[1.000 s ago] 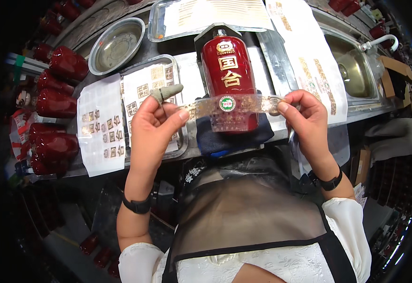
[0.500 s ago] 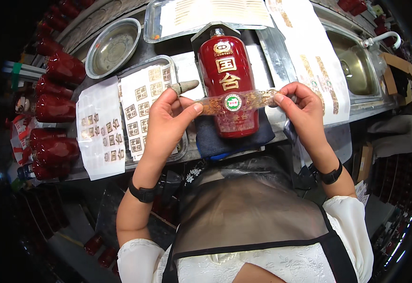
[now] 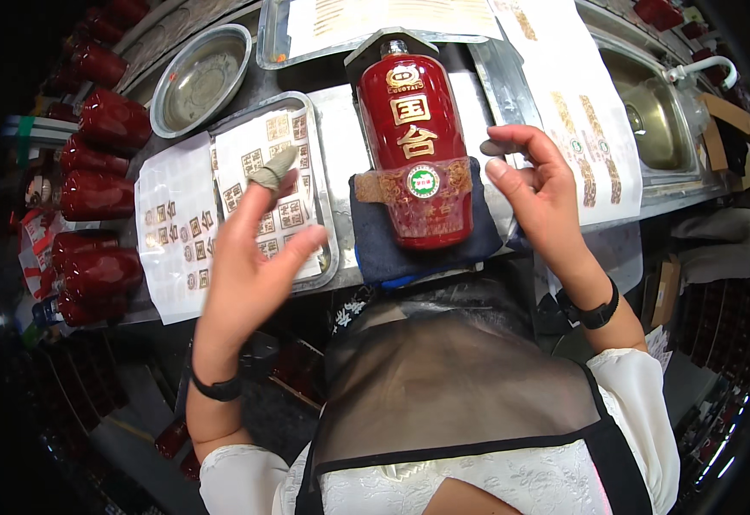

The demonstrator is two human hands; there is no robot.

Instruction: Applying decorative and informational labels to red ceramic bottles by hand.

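Observation:
A dark red bottle (image 3: pixel 418 103) with gold characters lies on its back on a folded dark blue cloth (image 3: pixel 383 257), its neck pointing away from me. Across its lower part lies a clear decal strip (image 3: pixel 458 178) with gold print and a green round emblem; its left end sticks out past the bottle's side. My left hand (image 3: pixel 259 266) is above the decal sheets in a metal tray (image 3: pixel 327 232), thumb and fingers apart, with a wrapped grey-green covering on one finger. My right hand (image 3: pixel 538 176), a grey tip on one finger, hovers just right of the bottle with nothing in it.
A round metal basin (image 3: pixel 164 107) stands at the back left. Several red bottles (image 3: pixel 91 196) line the left side. More decal sheets (image 3: pixel 169 283) lie left of the tray, and a long white sheet (image 3: pixel 555 69) is at the right, before a metal sink (image 3: pixel 658 129).
Both hands have let go of the decal strip, which now rests on the bottle. My left hand has moved left over the tray; the right has drawn slightly away from the bottle.

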